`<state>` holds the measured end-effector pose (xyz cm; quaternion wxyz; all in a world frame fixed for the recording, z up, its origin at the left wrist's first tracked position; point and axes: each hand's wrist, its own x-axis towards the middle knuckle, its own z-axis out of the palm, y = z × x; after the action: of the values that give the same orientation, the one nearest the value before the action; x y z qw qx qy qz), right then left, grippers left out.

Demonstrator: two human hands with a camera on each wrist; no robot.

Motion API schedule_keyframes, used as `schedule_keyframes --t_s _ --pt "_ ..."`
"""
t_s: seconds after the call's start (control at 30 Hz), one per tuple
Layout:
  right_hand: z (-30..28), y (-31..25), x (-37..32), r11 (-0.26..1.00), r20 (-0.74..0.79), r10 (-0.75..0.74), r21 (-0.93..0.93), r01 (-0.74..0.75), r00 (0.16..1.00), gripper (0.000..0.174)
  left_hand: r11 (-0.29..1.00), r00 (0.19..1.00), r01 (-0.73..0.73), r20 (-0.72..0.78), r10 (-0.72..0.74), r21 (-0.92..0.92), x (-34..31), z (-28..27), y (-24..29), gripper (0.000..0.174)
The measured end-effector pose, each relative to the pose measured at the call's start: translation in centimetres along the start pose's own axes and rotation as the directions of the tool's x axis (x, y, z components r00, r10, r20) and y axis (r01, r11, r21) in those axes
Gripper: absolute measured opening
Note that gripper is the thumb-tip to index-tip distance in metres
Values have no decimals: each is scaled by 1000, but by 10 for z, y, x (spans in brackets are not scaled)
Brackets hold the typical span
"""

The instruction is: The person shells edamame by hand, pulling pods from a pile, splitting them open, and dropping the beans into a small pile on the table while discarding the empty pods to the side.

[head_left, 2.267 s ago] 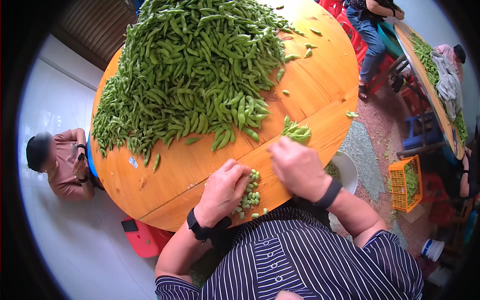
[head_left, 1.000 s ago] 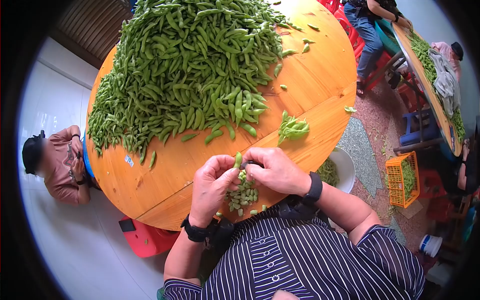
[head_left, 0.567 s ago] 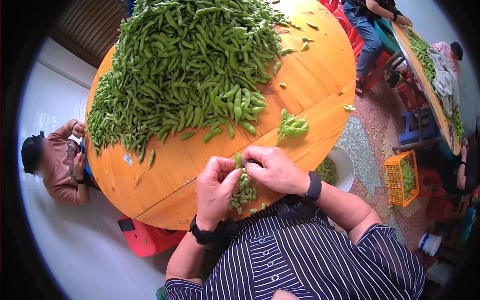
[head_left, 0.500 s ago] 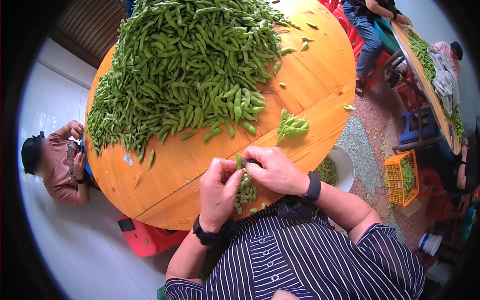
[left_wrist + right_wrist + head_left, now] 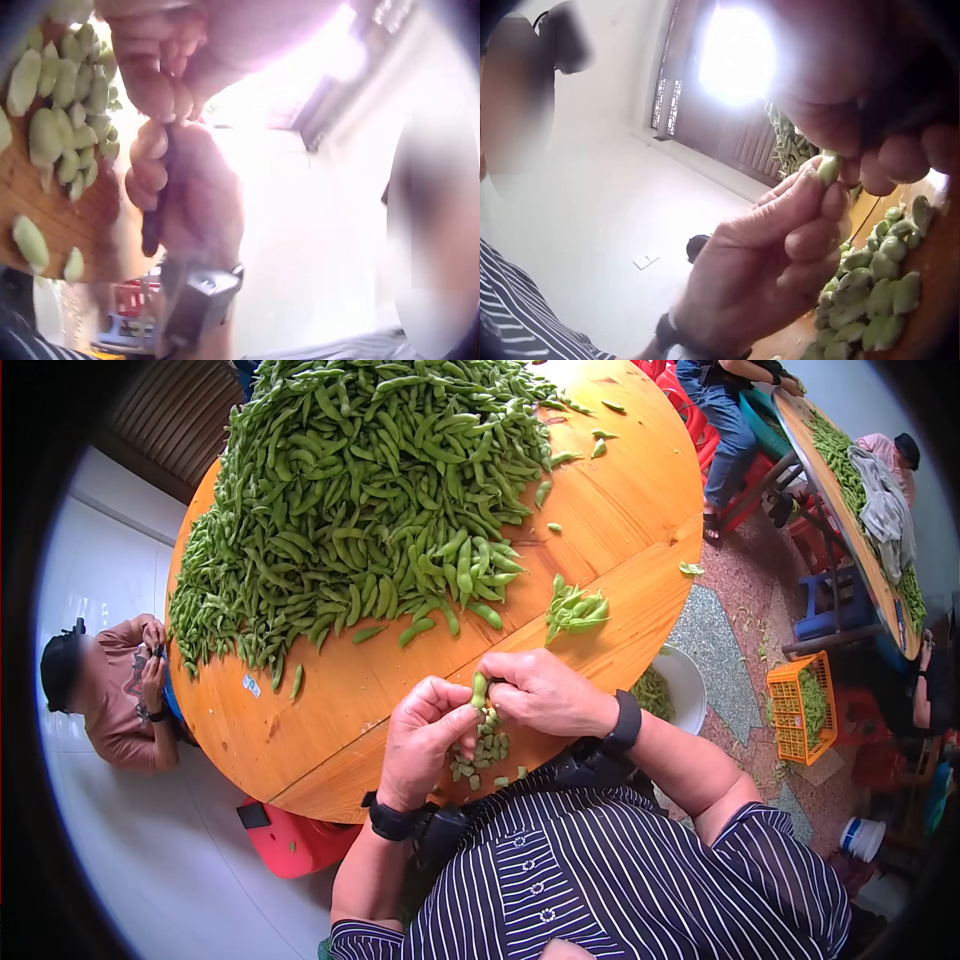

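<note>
Holding one pod (image 5: 480, 691) roughly upright in the air, just above the beans (image 5: 490, 748) close to the near edge of the surface (image 5: 325, 710). Leaving bare wood to the left and ahead, as far as the big pile (image 5: 340, 510), with a small cluster (image 5: 577, 612) just ahead to the right, near the right edge. Beyond that edge, lower down, see a white bowl (image 5: 697, 688), then an orange crate (image 5: 784, 705) on the floor. Pinching the pod between thumb and forefinger of the left grip (image 5: 425, 735); pinching it also with the right grip (image 5: 550, 695), fingers curled, tips brought close together at the pod. Were well apart in the earliest frame, with the right grip over beside the cluster; now have met at the pod. Held it much alike half a second ago.
</note>
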<state>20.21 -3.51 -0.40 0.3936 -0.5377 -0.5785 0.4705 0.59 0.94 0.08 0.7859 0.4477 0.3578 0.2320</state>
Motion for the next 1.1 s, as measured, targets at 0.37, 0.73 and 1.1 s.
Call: schedule_keyframes --t_s 0.37,0.73,1.1 --pt "6 8 0 985 -94 -131 -129 118 987 12 420 831 -391 118 544 819 0 13 -3 19" --pt "4 5 1 991 -46 -85 -105 80 995 13 976 984 160 -100 -146 151 -2 12 15 20" --pt "8 -4 2 979 -114 -16 -205 -8 993 24 755 943 -206 -82 324 622 8 12 -13 13"
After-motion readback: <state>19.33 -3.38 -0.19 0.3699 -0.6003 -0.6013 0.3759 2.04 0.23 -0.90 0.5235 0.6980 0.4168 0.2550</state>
